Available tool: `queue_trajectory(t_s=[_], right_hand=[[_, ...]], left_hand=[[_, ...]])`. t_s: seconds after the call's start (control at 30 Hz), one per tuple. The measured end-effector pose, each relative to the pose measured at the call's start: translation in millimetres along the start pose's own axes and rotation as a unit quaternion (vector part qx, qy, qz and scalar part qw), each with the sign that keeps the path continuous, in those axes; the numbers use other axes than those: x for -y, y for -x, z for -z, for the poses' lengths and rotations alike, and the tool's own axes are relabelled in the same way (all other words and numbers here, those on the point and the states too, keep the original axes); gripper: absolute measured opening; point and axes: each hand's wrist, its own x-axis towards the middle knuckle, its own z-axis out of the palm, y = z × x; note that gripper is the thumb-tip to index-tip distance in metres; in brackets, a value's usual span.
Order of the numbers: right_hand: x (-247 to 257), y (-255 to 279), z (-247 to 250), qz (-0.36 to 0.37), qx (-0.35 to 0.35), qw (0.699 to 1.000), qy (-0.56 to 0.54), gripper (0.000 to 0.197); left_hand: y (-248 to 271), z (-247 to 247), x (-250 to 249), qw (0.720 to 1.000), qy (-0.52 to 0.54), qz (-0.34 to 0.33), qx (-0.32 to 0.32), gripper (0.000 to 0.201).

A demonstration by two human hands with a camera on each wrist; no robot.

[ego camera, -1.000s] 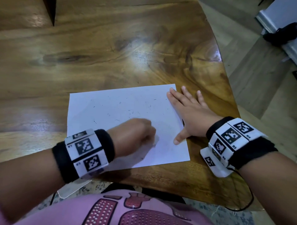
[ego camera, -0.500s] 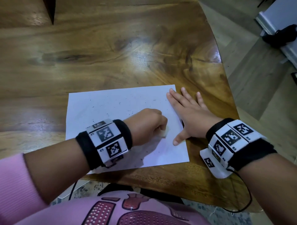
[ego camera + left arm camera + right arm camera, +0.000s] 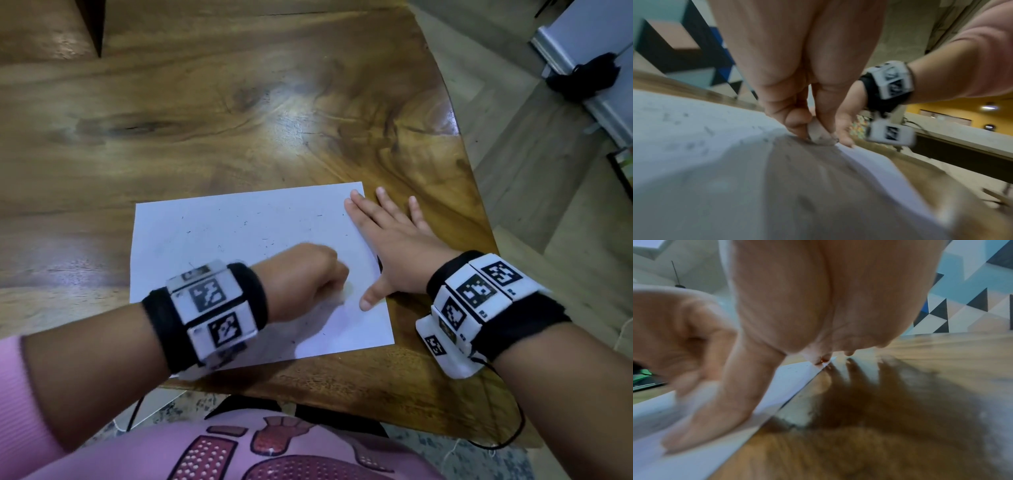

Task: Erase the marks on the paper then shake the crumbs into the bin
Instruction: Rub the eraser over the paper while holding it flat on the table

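A white sheet of paper [image 3: 239,233] lies near the front edge of the wooden table [image 3: 239,102], dotted with small dark eraser crumbs and faint marks. My left hand [image 3: 308,277] pinches a small white eraser [image 3: 819,134] and presses it on the paper's right-hand part. Flat on the paper's right edge lies my right hand [image 3: 387,240], fingers straight and spread, thumb [image 3: 701,426] on the sheet, the other fingers partly on the wood. No bin is in view.
The table's right edge curves away to a tiled floor [image 3: 548,212]. A black object [image 3: 585,77] lies on a white ledge at the far right. Behind the paper stretches bare wood. My pink-clothed lap [image 3: 274,452] is below the front edge.
My left hand rubbed to the right across the paper and has now come back slightly left. The right hand has stayed in place holding the sheet.
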Motion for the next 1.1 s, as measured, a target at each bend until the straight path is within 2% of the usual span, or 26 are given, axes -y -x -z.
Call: queue_trajectory(t_s=[0.1, 0.13, 0.3, 0.5, 0.53, 0.6, 0.73, 0.8, 0.97, 1.1], right_hand=[[-0.4, -0.7, -1.1, 0.000, -0.001, 1.000, 0.001, 0.145], [-0.3, -0.6, -1.1, 0.001, 0.000, 1.000, 0.001, 0.145], [-0.2, -0.4, -1.1, 0.002, 0.001, 1.000, -0.002, 0.144], [-1.0, 1.2, -1.2, 0.002, -0.012, 1.000, -0.009, 0.142], [-0.7, 4.0, -1.7, 0.005, -0.019, 1.000, -0.008, 0.138], [-0.6, 11.5, -5.5, 0.009, -0.035, 0.999, 0.002, 0.131], [-0.7, 23.2, -15.2, 0.004, -0.011, 1.000, 0.012, 0.138], [-1.0, 22.2, -17.0, 0.000, -0.006, 1.000, 0.010, 0.142], [-1.3, 19.5, -19.6, -0.003, 0.002, 1.000, -0.017, 0.142], [-3.1, 19.8, -20.1, 0.001, 0.005, 0.999, -0.035, 0.145]], left_hand=[[27.6, -14.6, -2.4, 0.997, 0.029, 0.006, 0.077, 0.013], [28.7, -14.8, -1.6, 0.996, 0.037, 0.007, 0.078, 0.012], [-8.0, -0.3, -5.0, 1.000, 0.002, -0.006, -0.002, 0.010], [22.4, -19.2, 7.7, 0.999, -0.015, -0.016, 0.033, 0.014], [24.2, -21.6, 9.1, 0.998, -0.040, -0.041, 0.020, 0.013], [23.5, -22.8, 9.2, 0.998, -0.045, -0.040, 0.018, 0.011], [19.7, -8.8, 4.7, 0.998, -0.034, 0.012, 0.053, 0.009], [4.4, 1.1, 1.3, 0.999, -0.026, 0.019, 0.038, 0.006], [-46.7, 17.2, -15.1, 0.997, -0.016, 0.053, -0.049, 0.009], [-26.8, -1.1, -14.9, 0.999, 0.009, 0.036, -0.014, 0.008]])
